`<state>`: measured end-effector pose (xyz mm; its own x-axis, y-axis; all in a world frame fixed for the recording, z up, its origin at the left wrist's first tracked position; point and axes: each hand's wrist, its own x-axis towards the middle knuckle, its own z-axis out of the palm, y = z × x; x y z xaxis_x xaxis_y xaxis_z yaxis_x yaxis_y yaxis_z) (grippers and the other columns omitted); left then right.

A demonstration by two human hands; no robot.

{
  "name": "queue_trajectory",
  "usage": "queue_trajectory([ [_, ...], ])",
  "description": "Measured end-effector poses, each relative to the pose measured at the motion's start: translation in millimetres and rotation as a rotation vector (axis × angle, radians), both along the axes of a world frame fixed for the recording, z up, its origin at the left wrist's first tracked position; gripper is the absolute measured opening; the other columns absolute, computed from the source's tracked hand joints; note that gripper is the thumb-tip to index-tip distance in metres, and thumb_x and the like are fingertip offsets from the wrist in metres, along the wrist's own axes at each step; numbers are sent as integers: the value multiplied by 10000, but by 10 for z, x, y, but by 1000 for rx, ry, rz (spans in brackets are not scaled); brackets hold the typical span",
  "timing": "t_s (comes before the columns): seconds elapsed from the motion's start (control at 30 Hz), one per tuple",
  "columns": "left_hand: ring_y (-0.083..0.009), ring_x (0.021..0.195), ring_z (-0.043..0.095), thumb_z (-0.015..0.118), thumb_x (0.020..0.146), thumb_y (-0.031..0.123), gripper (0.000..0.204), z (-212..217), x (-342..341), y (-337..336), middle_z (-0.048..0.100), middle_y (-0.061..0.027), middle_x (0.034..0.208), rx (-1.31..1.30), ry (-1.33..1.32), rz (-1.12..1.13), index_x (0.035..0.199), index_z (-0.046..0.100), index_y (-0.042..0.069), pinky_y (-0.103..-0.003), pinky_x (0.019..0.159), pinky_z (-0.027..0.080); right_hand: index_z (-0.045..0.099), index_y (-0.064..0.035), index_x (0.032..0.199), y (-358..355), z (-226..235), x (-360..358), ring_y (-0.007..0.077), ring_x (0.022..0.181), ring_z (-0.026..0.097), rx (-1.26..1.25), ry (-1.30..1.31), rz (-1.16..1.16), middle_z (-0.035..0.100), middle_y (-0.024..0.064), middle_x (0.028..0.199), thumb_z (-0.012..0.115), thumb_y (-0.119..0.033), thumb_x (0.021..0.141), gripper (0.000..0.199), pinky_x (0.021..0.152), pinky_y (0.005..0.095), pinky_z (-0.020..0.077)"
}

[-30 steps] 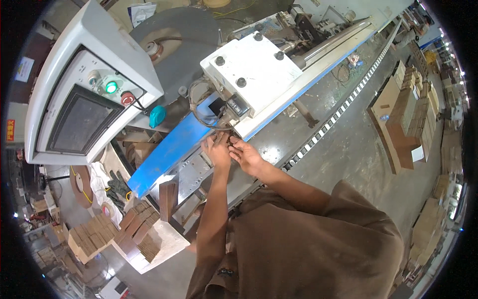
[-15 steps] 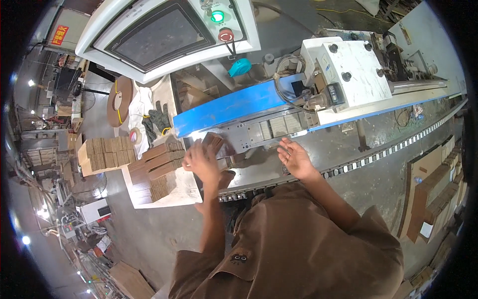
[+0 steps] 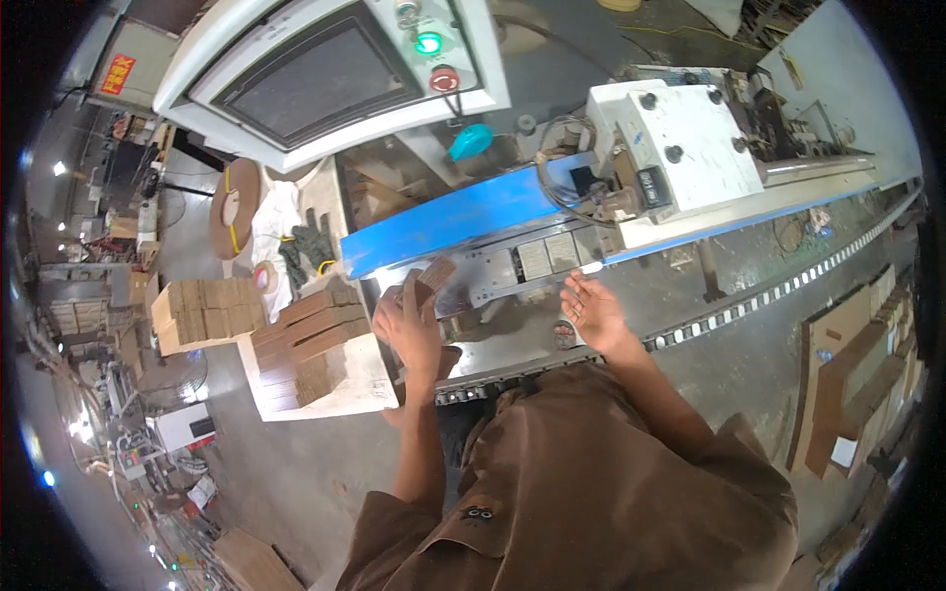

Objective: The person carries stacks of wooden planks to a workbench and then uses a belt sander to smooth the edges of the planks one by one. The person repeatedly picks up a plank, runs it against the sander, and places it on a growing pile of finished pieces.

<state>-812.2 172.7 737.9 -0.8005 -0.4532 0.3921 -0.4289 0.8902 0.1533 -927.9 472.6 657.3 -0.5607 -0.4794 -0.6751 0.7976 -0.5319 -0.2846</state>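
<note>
Left hand [image 3: 406, 325] held one small brown wood block [image 3: 426, 281], fingers wrapped narrow around its near end, the block tilted up toward the blue rail [image 3: 443, 225]. The block sat over the near left part of the grey metal table [image 3: 512, 330] of the machine, just near of the rail. Right hand [image 3: 591, 310] was empty, palm up, fingers spread wide, hovering over the table right of the left hand, well apart from the block. One small round disc [image 3: 564, 335] lay on the table just near the right hand.

Far of the rail: one white machine head [image 3: 680, 148] with two black knobs visible on top, and one white control panel [image 3: 325, 74] with one dark screen, one green lit button [image 3: 428, 43] and one red button [image 3: 443, 79]. One teal knob [image 3: 471, 140] sat below the panel.

Left of the person, one pale board [image 3: 335, 394] carried stacked brown blocks [image 3: 305, 330]; exact count could not be told. One more stack of lighter cardboard-coloured pieces [image 3: 202, 310] stood further left. One pair of dark gloves [image 3: 310, 251] lay on a white cloth, with one tape roll [image 3: 264, 276] beside. One row of small white links [image 3: 788, 291] ran along the floor on the right.
</note>
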Motion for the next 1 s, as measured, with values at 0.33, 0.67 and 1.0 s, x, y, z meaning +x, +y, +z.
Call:
queue_trajectory([
  [0.33, -292, 1092, 558, 713, 891, 236, 380, -930, -1015, 762, 614, -66, 1156, 79, -1, -353, 1259, 677, 152, -476, 983, 393, 524, -67, 1349, -304, -152, -137, 240, 1123, 596, 39, -15, 6, 604, 62, 1256, 637, -258, 957, 451, 1046, 383, 471],
  [0.67, -243, 1102, 586, 679, 872, 127, 374, -1187, -1163, 749, 658, 49, 1187, 79, 27, -462, 1231, 727, 218, -518, 1027, 369, 458, -85, 1470, -784, -229, -405, 215, 1246, 573, -83, 136, 120, 573, 41, 1357, 629, -159, 966, 538, 1110, 363, 453],
  [1.0, -176, 1146, 587, 622, 891, 123, 410, -1159, -1099, 539, 645, 151, 1380, 17, -100, -500, 1250, 734, 285, -487, 1072, 344, 297, -66, 1567, -877, -59, -299, 178, 1343, 495, -52, 64, -23, 461, 34, 1474, 627, -108, 940, 711, 1156, 355, 391],
])
